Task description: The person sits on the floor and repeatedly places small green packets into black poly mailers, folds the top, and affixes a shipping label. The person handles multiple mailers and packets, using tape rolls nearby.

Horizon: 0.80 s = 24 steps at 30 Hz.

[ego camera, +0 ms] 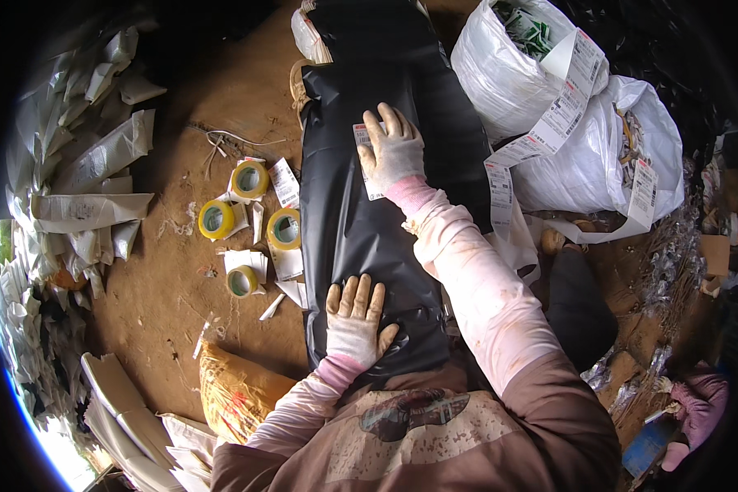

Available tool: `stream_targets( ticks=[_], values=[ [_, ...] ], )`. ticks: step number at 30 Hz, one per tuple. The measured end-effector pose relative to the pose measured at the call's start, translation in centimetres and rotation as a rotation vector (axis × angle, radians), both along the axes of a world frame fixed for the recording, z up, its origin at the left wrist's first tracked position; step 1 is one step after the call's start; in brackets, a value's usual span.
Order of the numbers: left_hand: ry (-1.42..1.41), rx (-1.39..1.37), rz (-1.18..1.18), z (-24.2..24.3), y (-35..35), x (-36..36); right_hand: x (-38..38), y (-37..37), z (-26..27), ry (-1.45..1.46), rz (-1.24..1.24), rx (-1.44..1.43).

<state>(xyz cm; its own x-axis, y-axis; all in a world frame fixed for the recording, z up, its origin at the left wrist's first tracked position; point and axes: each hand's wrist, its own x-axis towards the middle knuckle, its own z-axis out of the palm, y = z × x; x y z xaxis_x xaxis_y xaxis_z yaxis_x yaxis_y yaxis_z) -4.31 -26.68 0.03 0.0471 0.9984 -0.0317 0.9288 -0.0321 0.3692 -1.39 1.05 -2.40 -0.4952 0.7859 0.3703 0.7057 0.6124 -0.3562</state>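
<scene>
A long package in black plastic film (357, 240) stretches away from my body. My left hand (358, 323), in a pale work glove with tan fingers, rests flat on its near end with the fingers spread. Farther up, my right hand (393, 150), gloved alike, lies palm down over a white printed label (361, 132) on the film and hides most of it. Left of the package, several rolls of yellowish packing tape (216, 219) lie on the ground among label papers (285, 182).
At upper right, a strip of printed labels (559, 117) drapes over white woven sacks (498, 74). Wrapped packets (92, 212) are piled at left, and an orange-yellow sack (240, 390) lies at lower left. Another person's pink sleeve (704, 400) shows at lower right beside a blue object (649, 446).
</scene>
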Motion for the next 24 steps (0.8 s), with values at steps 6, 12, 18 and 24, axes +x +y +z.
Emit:
stream_targets(
  ticks=[6,12,18,24],
  values=[
    [0.163,0.009,-0.080,-0.7,0.7,-0.1,-0.5,0.1,-0.6,-0.149,0.138,-0.244],
    [0.401,0.167,-0.130,-3.0,0.7,0.1,4.4,-5.1,-2.2,0.053,0.225,-0.486],
    [0.219,0.293,-0.352,-0.7,4.1,4.7,14.2,-14.9,-3.2,0.238,0.156,-0.602],
    [0.004,0.293,-0.604,0.9,6.5,11.6,21.8,-21.2,-1.4,0.442,-0.258,-0.682]
  ],
)
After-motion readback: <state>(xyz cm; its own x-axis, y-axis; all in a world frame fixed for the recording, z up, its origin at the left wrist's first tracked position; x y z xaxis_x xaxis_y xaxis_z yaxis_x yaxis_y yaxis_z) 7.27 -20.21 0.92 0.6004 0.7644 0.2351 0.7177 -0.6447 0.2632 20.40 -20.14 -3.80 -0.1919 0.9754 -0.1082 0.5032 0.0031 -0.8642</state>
